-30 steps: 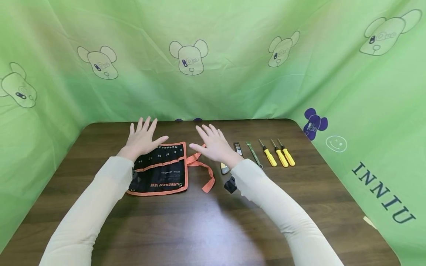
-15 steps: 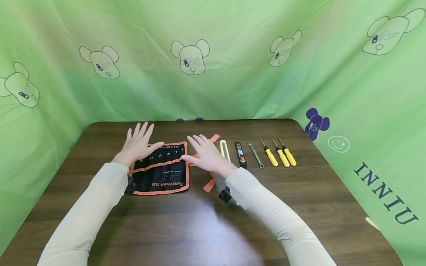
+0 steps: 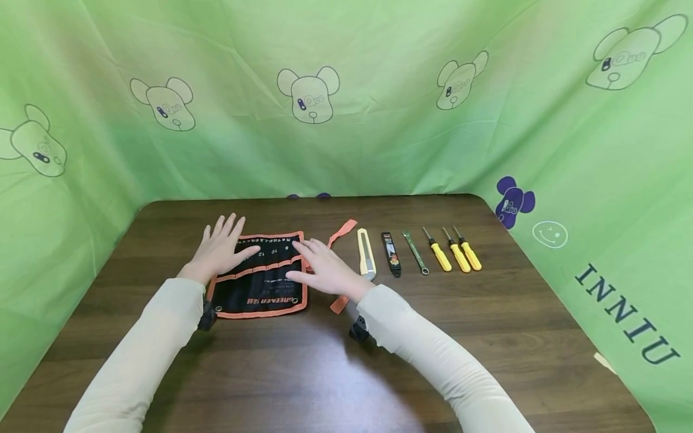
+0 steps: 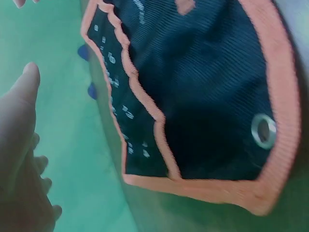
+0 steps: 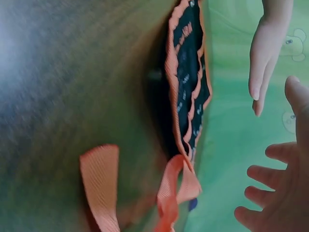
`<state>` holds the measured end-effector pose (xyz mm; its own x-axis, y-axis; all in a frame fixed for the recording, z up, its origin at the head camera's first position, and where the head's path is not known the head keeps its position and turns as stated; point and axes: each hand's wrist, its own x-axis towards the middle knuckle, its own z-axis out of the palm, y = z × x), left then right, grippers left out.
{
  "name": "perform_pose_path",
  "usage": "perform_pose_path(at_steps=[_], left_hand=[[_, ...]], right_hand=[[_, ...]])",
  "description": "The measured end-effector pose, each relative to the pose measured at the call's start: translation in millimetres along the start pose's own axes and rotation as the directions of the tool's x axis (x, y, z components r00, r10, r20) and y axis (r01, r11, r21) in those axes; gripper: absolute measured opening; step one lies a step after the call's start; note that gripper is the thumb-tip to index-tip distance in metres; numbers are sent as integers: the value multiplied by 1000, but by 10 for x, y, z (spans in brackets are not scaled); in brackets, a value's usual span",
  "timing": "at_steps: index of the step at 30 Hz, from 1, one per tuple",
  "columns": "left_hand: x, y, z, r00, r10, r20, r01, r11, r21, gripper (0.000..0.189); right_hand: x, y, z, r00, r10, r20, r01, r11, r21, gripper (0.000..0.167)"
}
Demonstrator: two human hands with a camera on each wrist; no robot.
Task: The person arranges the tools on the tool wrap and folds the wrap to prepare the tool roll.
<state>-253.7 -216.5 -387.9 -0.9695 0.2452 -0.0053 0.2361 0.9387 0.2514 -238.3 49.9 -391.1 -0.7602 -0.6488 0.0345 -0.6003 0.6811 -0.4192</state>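
Note:
A black tool pouch [image 3: 257, 288] with orange edging lies spread flat on the table, with printed numbers along its far part and a lower pocket. My left hand [image 3: 219, 252], fingers spread, hovers over its far left corner; in the left wrist view, a gap separates the hand [image 4: 19, 150] from the pouch [image 4: 212, 96]. Over the right edge hangs my right hand [image 3: 327, 267], fingers extended and holding nothing. It covers part of the orange tie strap [image 3: 342, 231], whose loose ends [image 5: 100, 181] show in the right wrist view.
Right of the pouch lie a pale utility knife [image 3: 366, 255], a narrow black case [image 3: 391, 254], a green combination wrench [image 3: 415, 252] and three yellow-handled screwdrivers [image 3: 459, 257] in a row. A green printed curtain [image 3: 379, 150] surrounds the brown table [image 3: 303, 373].
Both hands have come down and nearer to me, the right one also shifting left over the pouch. The utility knife, earlier partly covered by the right arm, is now in view. Pouch and tools stay put.

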Motion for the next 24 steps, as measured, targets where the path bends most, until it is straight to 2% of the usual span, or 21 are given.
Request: perform_pose_path(at_steps=[7,15,24], left_hand=[[-51,-150,114,1000,18,-6,-19,1000,-22,86],[-110,-273,217,999,31,16,-30,999,-42,78],[-186,-444,371,998,9,68,-5,998,-68,77]], right_hand=[[-38,-38,117,998,-50,28,50,999,8,73],[-71,-31,228,996,-49,72,49,999,13,70],[-87,16,372,996,-44,80,49,997,-62,60]])
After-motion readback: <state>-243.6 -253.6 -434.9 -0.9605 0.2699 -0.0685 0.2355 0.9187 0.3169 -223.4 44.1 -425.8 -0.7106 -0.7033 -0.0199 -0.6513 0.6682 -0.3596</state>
